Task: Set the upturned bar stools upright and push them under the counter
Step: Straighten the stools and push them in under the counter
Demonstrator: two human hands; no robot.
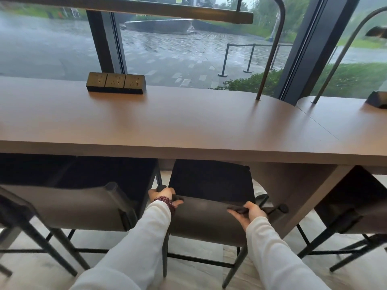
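Observation:
A dark bar stool (209, 218) with a brown-grey backrest stands upright on its legs, its black seat partly under the brown counter (167, 122). My left hand (164, 196) grips the top left corner of the backrest, fingers curled over the edge. My right hand (248, 213) grips the top right edge of the same backrest. Both arms wear white sleeves, and a dark red bead bracelet circles the left wrist.
Another upright stool (69, 208) stands close on the left, a third stool (360, 206) on the right beyond a counter support panel (297, 197). On the counter sit a black socket block (116, 83) and two curved metal posts (270, 59). Windows lie behind.

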